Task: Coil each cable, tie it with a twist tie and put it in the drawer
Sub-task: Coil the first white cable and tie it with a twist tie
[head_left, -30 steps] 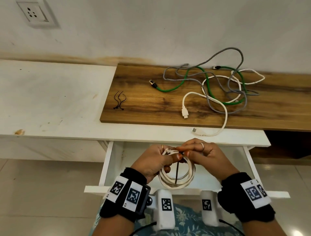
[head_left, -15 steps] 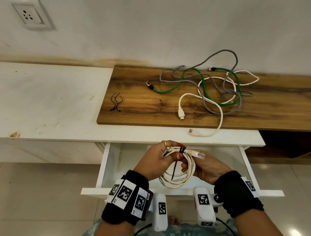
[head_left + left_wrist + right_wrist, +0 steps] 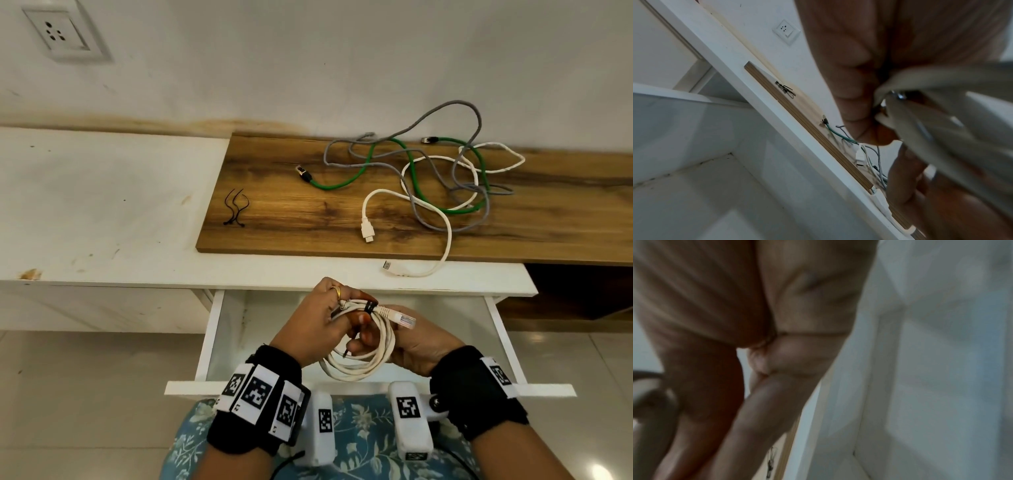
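A coiled white cable (image 3: 359, 366) is held above the open drawer (image 3: 214, 329). My left hand (image 3: 342, 310) grips the top of the coil, where a black twist tie (image 3: 371, 307) wraps the strands beside the clear plug (image 3: 404, 320). My right hand (image 3: 363, 339) lies palm-up under the coil, its fingers curled through the loop round the tie's loose tail (image 3: 346, 353). The left wrist view shows my left fingers (image 3: 855, 97) against the blurred white cable (image 3: 941, 78). The right wrist view is blurred and shows only my right hand (image 3: 756, 321).
On the wooden board (image 3: 274, 236) lie tangled green (image 3: 414, 171), grey (image 3: 455, 113) and white (image 3: 442, 222) cables. Spare black twist ties (image 3: 234, 210) lie at its left end. The white counter (image 3: 102, 205) extends left, with a wall socket (image 3: 65, 32) above.
My right hand has gone from on top of the coil to beneath it, palm up. The plug now sticks out to the right, and the hanging tie tail is drawn into my right fingers.
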Demonstrator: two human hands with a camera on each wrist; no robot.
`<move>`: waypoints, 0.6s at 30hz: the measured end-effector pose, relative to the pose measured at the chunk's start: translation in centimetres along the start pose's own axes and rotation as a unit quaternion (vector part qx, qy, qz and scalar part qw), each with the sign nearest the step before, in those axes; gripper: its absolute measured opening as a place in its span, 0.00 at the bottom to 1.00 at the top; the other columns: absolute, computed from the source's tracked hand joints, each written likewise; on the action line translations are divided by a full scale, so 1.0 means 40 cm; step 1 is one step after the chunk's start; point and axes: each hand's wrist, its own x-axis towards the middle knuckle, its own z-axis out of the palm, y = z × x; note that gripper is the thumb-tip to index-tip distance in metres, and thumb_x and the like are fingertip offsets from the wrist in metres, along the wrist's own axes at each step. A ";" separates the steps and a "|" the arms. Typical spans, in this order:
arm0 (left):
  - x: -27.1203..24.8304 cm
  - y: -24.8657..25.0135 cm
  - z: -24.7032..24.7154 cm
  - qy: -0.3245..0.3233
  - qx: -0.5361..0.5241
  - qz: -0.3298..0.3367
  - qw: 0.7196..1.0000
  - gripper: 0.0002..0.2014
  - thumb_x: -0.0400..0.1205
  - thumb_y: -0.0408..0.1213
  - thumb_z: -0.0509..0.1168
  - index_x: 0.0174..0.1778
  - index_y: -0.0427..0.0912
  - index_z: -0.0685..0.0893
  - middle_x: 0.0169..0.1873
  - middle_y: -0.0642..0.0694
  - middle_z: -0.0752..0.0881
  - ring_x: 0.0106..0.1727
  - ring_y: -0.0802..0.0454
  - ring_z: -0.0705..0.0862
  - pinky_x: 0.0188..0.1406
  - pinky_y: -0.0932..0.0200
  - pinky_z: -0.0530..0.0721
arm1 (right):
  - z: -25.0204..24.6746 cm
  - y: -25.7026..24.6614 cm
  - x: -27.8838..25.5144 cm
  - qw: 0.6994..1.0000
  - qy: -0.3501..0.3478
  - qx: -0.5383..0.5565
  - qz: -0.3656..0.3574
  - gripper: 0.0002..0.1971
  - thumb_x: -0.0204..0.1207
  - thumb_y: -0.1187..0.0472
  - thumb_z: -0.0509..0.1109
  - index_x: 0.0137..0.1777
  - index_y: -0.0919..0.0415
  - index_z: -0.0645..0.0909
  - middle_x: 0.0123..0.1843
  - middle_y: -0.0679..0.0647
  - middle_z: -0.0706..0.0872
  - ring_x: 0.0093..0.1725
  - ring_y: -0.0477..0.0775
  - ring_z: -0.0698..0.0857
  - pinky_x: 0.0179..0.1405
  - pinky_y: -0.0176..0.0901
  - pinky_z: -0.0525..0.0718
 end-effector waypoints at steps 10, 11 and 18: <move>-0.001 -0.002 -0.001 -0.038 -0.065 -0.139 0.987 0.17 0.80 0.43 0.68 0.61 0.46 0.71 0.46 0.56 0.78 0.36 0.62 0.77 0.33 0.71 0.75 | -0.045 0.014 0.030 0.770 0.103 -0.477 -0.412 0.12 0.74 0.56 0.67 0.49 0.61 0.88 0.46 0.49 0.85 0.47 0.39 0.84 0.48 0.25 0.79; -0.002 0.000 -0.002 -0.039 -0.079 -0.151 0.985 0.17 0.80 0.45 0.67 0.61 0.45 0.73 0.42 0.55 0.78 0.33 0.61 0.76 0.33 0.68 0.76 | -0.044 0.013 0.030 0.754 0.107 -0.488 -0.427 0.12 0.75 0.57 0.67 0.50 0.62 0.88 0.47 0.50 0.85 0.47 0.39 0.83 0.48 0.26 0.79; -0.003 -0.007 -0.011 0.000 -0.223 -0.184 0.957 0.14 0.73 0.44 0.75 0.51 0.44 0.83 0.30 0.54 0.78 0.27 0.58 0.72 0.29 0.59 0.70 | -0.036 0.003 0.035 0.693 0.131 -0.495 -0.508 0.12 0.79 0.58 0.66 0.51 0.65 0.88 0.48 0.56 0.87 0.50 0.45 0.85 0.66 0.34 0.76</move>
